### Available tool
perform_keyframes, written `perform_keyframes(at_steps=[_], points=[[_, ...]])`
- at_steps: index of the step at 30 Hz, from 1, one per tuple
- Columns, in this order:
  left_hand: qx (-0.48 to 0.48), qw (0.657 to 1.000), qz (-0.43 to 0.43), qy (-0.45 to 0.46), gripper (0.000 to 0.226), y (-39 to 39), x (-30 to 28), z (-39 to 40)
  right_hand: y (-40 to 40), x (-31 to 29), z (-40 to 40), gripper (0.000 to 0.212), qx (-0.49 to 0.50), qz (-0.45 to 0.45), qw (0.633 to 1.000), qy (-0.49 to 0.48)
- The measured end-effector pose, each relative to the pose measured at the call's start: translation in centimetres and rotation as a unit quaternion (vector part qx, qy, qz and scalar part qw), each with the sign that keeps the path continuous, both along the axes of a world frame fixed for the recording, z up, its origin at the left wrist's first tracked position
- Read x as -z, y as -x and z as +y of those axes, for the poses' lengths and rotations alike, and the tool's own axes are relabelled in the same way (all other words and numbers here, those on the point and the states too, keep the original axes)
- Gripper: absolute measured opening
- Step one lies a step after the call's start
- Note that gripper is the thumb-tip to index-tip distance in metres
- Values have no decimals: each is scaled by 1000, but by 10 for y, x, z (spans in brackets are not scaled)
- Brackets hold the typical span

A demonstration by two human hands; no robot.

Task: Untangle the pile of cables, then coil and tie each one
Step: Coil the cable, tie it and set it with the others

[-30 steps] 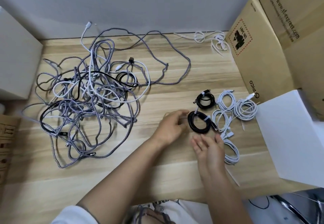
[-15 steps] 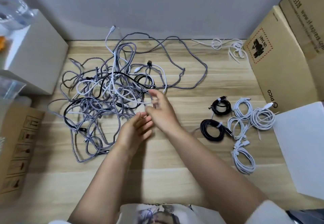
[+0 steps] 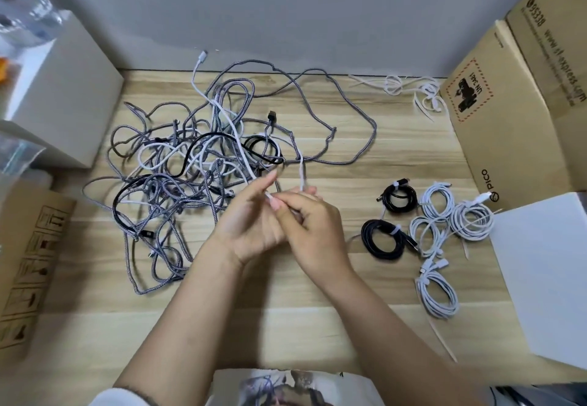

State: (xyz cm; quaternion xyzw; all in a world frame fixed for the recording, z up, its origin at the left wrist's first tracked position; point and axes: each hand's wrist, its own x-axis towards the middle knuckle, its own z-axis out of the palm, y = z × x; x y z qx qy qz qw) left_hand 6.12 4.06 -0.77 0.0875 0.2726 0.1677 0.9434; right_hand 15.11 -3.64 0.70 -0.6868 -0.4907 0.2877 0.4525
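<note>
A tangled pile of grey braided, white and black cables (image 3: 197, 164) covers the left half of the wooden table (image 3: 317, 316). At the pile's right edge my left hand (image 3: 251, 224) and my right hand (image 3: 313, 224) meet, both pinching a white cable (image 3: 301, 170) that runs up into the pile. Its end shows between my fingertips. To the right lie two coiled, tied black cables (image 3: 384, 240) and several coiled white cables (image 3: 444, 224).
Loose white ties (image 3: 413, 88) lie at the back right near a tall cardboard box (image 3: 508, 113). A white box (image 3: 546, 278) stands at the right edge, another white box (image 3: 63, 88) at the back left, and a flat carton (image 3: 28, 256) at the left.
Both hands left the coiled black cable on the right and moved to the pile. They have taken hold of a white cable and lifted its end.
</note>
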Motion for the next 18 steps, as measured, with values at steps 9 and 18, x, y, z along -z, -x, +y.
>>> perform_keyframes(at_steps=[9,18], points=[[-205,975,-64,-63,16,6,-40,48,-37,-2,-53,37,125,153,974,112],[-115,931,101,-332,24,-6,-47,0,-29,-10,-37,32,6,167,982,84]])
